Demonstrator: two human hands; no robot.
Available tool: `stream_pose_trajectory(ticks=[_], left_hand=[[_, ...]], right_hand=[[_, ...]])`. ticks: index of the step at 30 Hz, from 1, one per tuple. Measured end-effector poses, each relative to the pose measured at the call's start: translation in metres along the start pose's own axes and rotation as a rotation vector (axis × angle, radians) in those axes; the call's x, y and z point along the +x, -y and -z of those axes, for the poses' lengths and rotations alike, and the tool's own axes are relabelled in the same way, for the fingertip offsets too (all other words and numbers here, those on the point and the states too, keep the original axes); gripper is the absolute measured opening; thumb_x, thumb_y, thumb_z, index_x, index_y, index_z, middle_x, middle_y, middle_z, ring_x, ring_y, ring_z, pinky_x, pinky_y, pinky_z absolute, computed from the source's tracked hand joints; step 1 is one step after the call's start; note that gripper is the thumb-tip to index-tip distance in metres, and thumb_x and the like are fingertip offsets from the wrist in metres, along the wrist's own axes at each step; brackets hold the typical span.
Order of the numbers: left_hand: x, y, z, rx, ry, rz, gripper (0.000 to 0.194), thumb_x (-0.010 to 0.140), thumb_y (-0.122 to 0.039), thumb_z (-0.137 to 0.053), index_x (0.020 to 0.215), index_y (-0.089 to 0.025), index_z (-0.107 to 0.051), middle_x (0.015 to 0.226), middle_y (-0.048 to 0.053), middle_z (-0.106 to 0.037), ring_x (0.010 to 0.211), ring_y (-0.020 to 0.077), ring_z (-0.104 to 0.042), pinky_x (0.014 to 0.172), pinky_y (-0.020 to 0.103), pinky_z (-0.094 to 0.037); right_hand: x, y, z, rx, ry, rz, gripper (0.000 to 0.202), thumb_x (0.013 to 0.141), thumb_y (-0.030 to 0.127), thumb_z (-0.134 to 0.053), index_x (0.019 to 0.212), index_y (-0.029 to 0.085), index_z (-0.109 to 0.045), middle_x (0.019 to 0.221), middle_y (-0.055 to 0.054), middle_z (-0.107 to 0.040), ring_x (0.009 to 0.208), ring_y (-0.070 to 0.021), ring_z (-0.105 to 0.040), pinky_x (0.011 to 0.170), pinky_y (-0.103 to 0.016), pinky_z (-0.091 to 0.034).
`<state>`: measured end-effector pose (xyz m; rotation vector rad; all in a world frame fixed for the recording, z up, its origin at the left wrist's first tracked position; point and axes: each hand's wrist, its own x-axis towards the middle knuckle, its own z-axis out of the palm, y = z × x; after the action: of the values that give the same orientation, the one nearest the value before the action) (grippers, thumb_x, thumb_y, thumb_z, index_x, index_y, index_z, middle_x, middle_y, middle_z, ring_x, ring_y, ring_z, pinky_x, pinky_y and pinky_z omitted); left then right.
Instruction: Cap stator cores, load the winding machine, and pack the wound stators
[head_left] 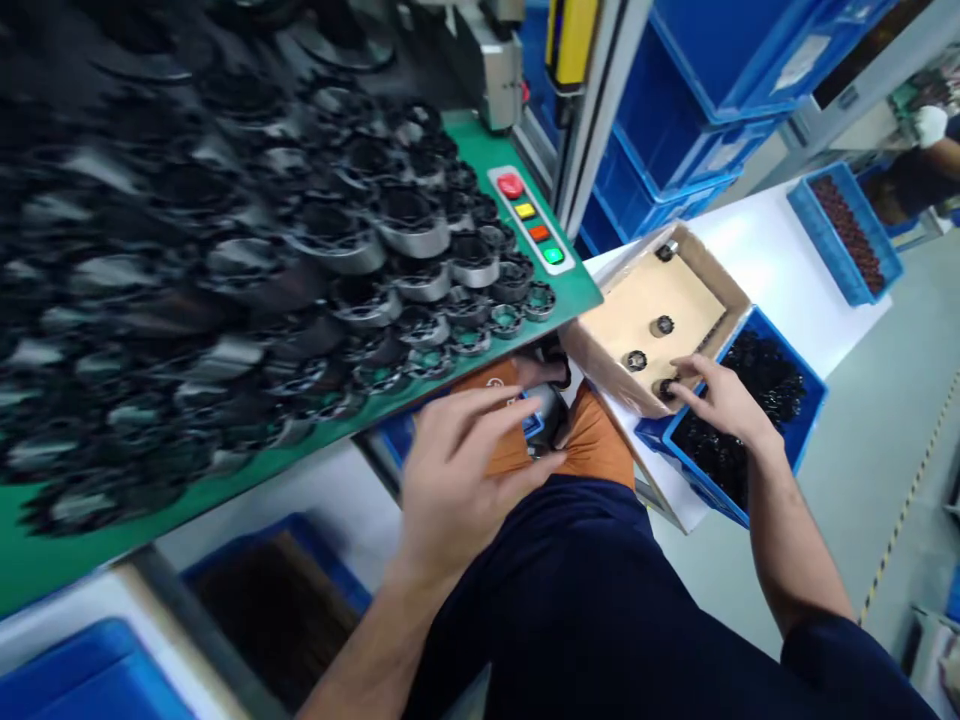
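Note:
My right hand (720, 400) reaches into a shallow cardboard box (615, 385), thumb and fingers closed around a small round part with black toothed ends (663, 389). A few similar small round parts, such as one with a tan middle (662, 326), stand apart on the box's tan bottom. My left hand (461, 475) hovers over my lap near the green table's edge, fingers spread, holding nothing. Close to it, on the green tabletop (574, 295), are many ring-shaped metal parts with black toothed rims (412, 225), set in rows and partly blurred.
A blue bin of black pieces (814, 400) adjoins the cardboard box. On the white table (765, 235) is a blue tray of reddish-brown pieces (847, 235). A button panel (531, 220) sits at the green table's corner. Stacked blue crates (675, 140) stand behind. A person's arm (941, 158) shows far right.

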<state>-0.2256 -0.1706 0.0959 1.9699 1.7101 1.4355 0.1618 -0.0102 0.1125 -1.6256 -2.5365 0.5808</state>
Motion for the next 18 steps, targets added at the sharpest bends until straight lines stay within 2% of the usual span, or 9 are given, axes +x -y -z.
stream_pose_trajectory(ticks=[2,3,6,7,9,11,13,15,18], left_hand=[[0.038,-0.006,-0.057,-0.084,0.213,-0.041,0.034,0.112,-0.045,-0.081,0.143,-0.033,-0.080,0.137,0.007,-0.082,0.127,0.0323,-0.077,0.113,0.051,-0.067],[0.056,-0.009,-0.085,-0.094,0.325,-0.026,0.034,0.112,-0.041,-0.080,0.144,-0.029,-0.078,0.139,0.009,-0.080,0.133,0.0322,-0.075,0.118,0.049,-0.065],[0.101,-0.017,-0.157,0.036,0.653,0.084,0.057,0.110,-0.035,-0.082,0.162,-0.020,-0.065,0.154,0.016,-0.071,0.145,0.0364,-0.067,0.123,0.050,-0.060],[0.111,-0.019,-0.177,0.089,0.720,0.112,0.065,0.109,-0.033,-0.083,0.167,-0.017,-0.060,0.159,0.018,-0.068,0.148,0.0385,-0.065,0.123,0.051,-0.060],[0.127,-0.022,-0.212,0.149,0.781,0.127,0.073,0.109,-0.030,-0.080,0.174,-0.013,-0.052,0.165,0.022,-0.062,0.152,0.0417,-0.061,0.123,0.053,-0.059],[0.139,-0.022,-0.240,0.154,0.791,0.110,0.071,0.112,-0.030,-0.073,0.177,-0.012,-0.049,0.166,0.023,-0.060,0.153,0.0422,-0.059,0.123,0.055,-0.058],[0.148,-0.019,-0.261,0.154,0.810,0.092,0.058,0.116,-0.032,-0.066,0.171,-0.015,-0.057,0.160,0.022,-0.064,0.151,0.0414,-0.060,0.122,0.054,-0.058],[0.156,-0.015,-0.272,0.147,0.834,0.078,0.042,0.117,-0.033,-0.065,0.156,-0.019,-0.070,0.149,0.020,-0.070,0.144,0.0397,-0.065,0.120,0.052,-0.058],[0.162,-0.007,-0.271,0.126,0.832,0.078,0.031,0.113,-0.029,-0.069,0.143,-0.020,-0.075,0.141,0.016,-0.074,0.131,0.0349,-0.071,0.117,0.048,-0.058]], right_hand=[[0.035,-0.012,-0.001,0.029,-0.072,-0.038,0.040,0.111,0.051,-0.063,0.141,0.026,-0.072,0.133,-0.015,-0.084,0.113,-0.0339,-0.084,0.108,-0.058,-0.071],[0.058,-0.018,-0.003,0.034,-0.126,-0.069,0.045,0.111,0.051,-0.063,0.146,0.024,-0.069,0.141,-0.019,-0.081,0.117,-0.0346,-0.082,0.109,-0.059,-0.070],[0.136,-0.034,-0.012,0.042,-0.273,-0.166,0.064,0.109,0.044,-0.066,0.166,0.017,-0.054,0.168,-0.027,-0.063,0.147,-0.0382,-0.069,0.126,-0.062,-0.060],[0.162,-0.038,-0.015,0.046,-0.300,-0.192,0.066,0.110,0.040,-0.066,0.168,0.014,-0.050,0.171,-0.029,-0.059,0.154,-0.0379,-0.065,0.132,-0.061,-0.055],[0.208,-0.043,-0.020,0.036,-0.308,-0.254,0.066,0.109,0.033,-0.069,0.167,0.009,-0.049,0.172,-0.030,-0.059,0.157,-0.0359,-0.062,0.136,-0.057,-0.050],[0.239,-0.046,-0.022,0.020,-0.283,-0.269,0.058,0.110,0.028,-0.068,0.162,0.007,-0.052,0.170,-0.027,-0.061,0.155,-0.0323,-0.063,0.138,-0.053,-0.047],[0.254,-0.049,-0.022,0.015,-0.257,-0.263,0.048,0.111,0.024,-0.065,0.156,0.009,-0.056,0.167,-0.023,-0.066,0.152,-0.0305,-0.065,0.137,-0.053,-0.047],[0.252,-0.053,-0.020,0.021,-0.252,-0.270,0.044,0.108,0.017,-0.064,0.151,0.015,-0.061,0.161,-0.017,-0.072,0.149,-0.0318,-0.068,0.134,-0.054,-0.051],[0.225,-0.060,-0.015,0.032,-0.273,-0.268,0.048,0.096,0.010,-0.069,0.143,0.023,-0.067,0.150,-0.012,-0.078,0.139,-0.0368,-0.072,0.124,-0.062,-0.059]])
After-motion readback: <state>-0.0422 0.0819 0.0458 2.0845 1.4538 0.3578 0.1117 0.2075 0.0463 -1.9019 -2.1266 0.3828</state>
